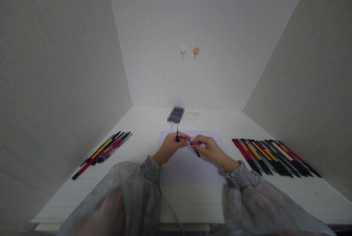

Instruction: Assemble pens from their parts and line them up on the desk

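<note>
My left hand is closed around a small black pen part that stands upright between its fingers. My right hand pinches a thin blue pen piece that slants down to the right. Both hands meet fingertip to fingertip over a white sheet of paper in the middle of the white table. Loose grey sleeves cover both forearms.
A bundle of pens in red, yellow and black lies on the table's left. A row of several pens lies on the right. A blurred dark object sits behind the paper. Two small hooks hang on the back wall. Walls enclose three sides.
</note>
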Action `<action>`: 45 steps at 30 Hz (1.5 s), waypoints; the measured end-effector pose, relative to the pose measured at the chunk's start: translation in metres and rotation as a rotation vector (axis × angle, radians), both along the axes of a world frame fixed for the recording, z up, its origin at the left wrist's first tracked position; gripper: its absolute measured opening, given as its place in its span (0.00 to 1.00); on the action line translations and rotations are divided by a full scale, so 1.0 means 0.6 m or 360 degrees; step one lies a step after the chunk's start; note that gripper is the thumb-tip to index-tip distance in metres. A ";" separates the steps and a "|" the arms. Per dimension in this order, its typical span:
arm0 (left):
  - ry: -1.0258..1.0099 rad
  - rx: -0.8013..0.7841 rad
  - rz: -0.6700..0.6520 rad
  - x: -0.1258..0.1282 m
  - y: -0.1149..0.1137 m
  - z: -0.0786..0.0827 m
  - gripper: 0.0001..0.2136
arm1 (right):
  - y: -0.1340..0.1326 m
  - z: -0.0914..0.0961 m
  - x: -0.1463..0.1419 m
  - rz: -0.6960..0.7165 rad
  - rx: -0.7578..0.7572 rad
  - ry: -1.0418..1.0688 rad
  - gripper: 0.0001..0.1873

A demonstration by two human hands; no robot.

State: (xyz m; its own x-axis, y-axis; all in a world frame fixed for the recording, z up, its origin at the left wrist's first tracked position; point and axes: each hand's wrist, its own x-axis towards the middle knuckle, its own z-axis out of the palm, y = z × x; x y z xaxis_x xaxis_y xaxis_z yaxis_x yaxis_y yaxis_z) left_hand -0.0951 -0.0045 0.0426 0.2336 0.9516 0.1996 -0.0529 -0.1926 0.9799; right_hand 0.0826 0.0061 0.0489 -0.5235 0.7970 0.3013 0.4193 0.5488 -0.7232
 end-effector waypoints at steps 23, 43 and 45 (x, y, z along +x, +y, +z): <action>0.0274 0.0272 0.0321 -0.007 0.016 -0.013 0.06 | 0.011 0.002 0.007 -0.0191 -0.0074 0.0702 0.09; 0.1320 0.0889 0.0661 -0.022 0.012 0.012 0.06 | 0.018 -0.010 0.010 -0.0297 0.0138 0.0318 0.10; 0.1399 0.0906 0.0605 -0.022 0.012 0.012 0.05 | 0.019 -0.012 0.012 -0.0293 0.0265 0.0186 0.09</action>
State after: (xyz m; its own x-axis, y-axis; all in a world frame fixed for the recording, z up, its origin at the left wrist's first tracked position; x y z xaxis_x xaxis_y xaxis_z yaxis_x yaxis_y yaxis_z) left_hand -0.1084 0.0024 0.0499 0.2211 0.8134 0.5380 0.7739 -0.4820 0.4108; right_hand 0.0897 0.0173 0.0418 -0.3286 0.8099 0.4859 0.4418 0.5865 -0.6788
